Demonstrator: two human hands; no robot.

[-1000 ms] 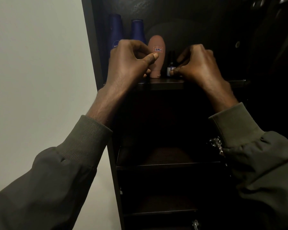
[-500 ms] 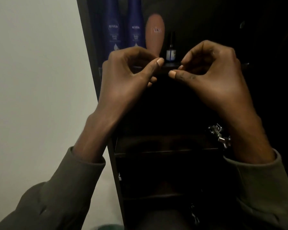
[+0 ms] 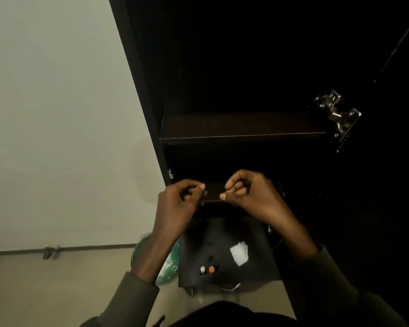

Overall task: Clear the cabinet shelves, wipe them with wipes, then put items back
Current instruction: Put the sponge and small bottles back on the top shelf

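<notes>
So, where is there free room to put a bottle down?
The shelf beside the hinge shows bare. The stool has bare room left of the wipe; its front edge is crowded by two caps. The lower shelf sits behind both hands.

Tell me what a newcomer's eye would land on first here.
Two hands, left hand and right hand, fingers curled, raised side by side before the dark cabinet. Next comes the shiny metal hinge at the right, level with a bare shelf. Low down, a white wipe lies on a dark surface.
</notes>
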